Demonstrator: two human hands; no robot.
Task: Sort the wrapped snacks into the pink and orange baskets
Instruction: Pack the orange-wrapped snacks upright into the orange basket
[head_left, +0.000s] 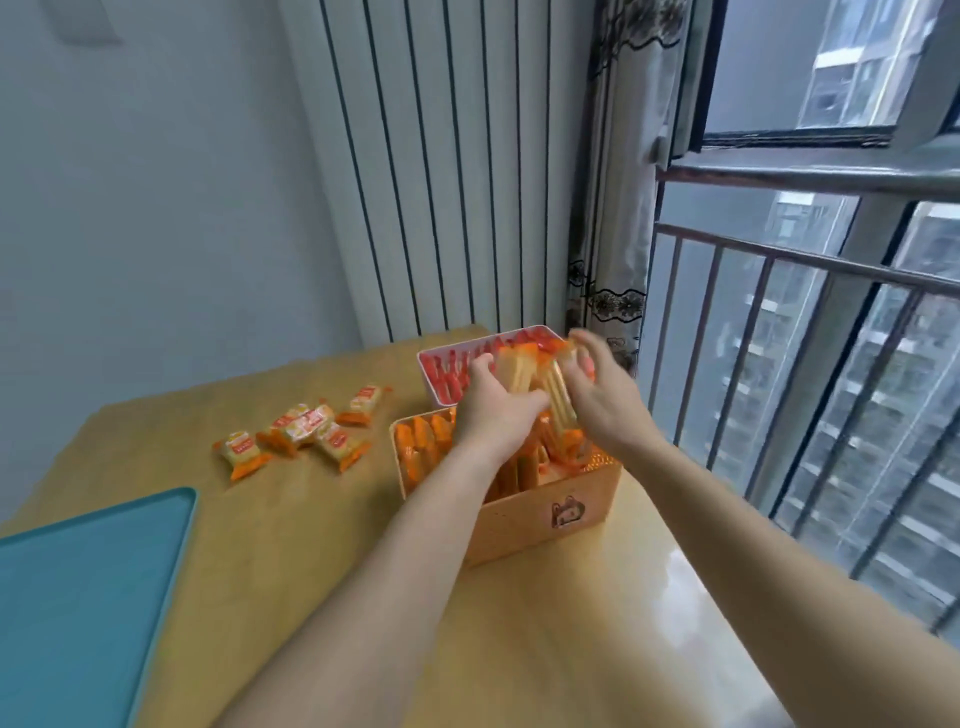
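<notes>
Two bare hands meet above an orange rectangular plastic basket (545, 514) near the table's window-side edge, clamping a bundle of pale wrapped snacks with orange ends (537, 382) between them. The left hand (498, 410) has its fingers curled round the bundle's near side. The right hand (597, 400) grips the far side with its fingers bent over the top, though blur softens the detail. The orange basket below is packed with similar snacks standing on end. Just behind it, touching or nearly so, sits a pink rectangular plastic basket (431, 364) holding red-wrapped snacks. About five loose orange-and-yellow wrapped snacks (301, 434) lie clustered on the light wooden table (311, 545) to the left, well apart from the baskets. One teal flat plastic tray (88, 587) rests at the table's near left corner.
</notes>
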